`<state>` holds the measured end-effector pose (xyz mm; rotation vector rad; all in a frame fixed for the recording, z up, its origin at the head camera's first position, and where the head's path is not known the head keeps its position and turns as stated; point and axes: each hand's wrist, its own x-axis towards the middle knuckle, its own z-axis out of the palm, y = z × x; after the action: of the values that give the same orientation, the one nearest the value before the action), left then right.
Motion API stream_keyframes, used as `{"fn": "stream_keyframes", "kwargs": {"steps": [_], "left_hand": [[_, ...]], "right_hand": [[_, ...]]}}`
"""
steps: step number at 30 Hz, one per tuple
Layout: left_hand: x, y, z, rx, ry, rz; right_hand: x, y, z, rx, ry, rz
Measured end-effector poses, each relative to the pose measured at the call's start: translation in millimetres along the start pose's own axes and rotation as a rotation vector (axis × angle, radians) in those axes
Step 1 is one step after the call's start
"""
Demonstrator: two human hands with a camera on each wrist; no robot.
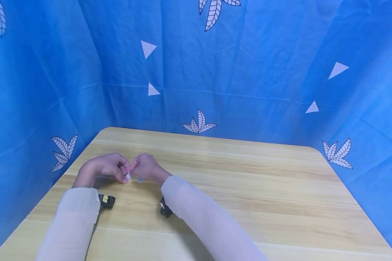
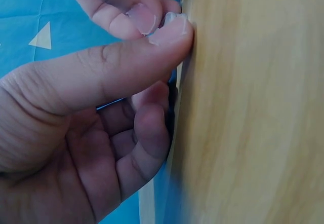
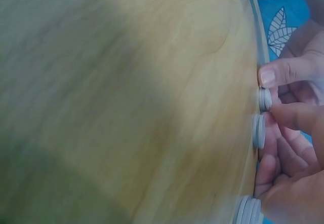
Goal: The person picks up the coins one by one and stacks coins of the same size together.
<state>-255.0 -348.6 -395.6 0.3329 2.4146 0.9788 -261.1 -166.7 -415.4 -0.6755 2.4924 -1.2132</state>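
Note:
A small stack of silvery coin-like discs (image 3: pixel 265 99) stands on the wooden table between the two hands. My left hand (image 1: pixel 112 167) pinches it low at the tabletop, its thumb tip seen at the stack's side in the right wrist view. From the other side my right hand (image 1: pixel 147 167) reaches in, fingers bent, and its fingertips pinch at the same stack. A second stack of discs (image 3: pixel 258 131) sits close beside the first, under the right hand. A third, taller stack (image 3: pixel 247 211) is partly cut off at the bottom of the right wrist view.
The light wooden table (image 1: pixel 248 195) spreads to the right of the hands. Blue curtains (image 1: pixel 235 69) with leaf and triangle prints enclose its back and sides. Black wrist-worn cameras (image 1: pixel 107 201) hang below both sleeves, close to the tabletop.

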Motion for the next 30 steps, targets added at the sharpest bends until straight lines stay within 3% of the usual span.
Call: {"fn": "stream_keyframes", "kwargs": {"steps": [8,18,23,30], "left_hand": [[1.6,0.5,0.7,0.005,0.008,-0.037],[8.9,4.4,0.3,0.019,0.004,-0.029],[10.3,2.1,0.8,0.033,-0.002,-0.036],[-2.9,0.0,-3.9,0.064,0.017,0.017]], "right_hand": [[-1.5,2.7,-1.5,0.113,-0.03,0.041],[0.0,9.7,-9.9,0.14,-0.039,0.028],[-0.6,13.7,-17.6,0.167,-0.06,-0.01],[-10.6,14.6,-47.4,0.025,-0.033,-0.181]]}}
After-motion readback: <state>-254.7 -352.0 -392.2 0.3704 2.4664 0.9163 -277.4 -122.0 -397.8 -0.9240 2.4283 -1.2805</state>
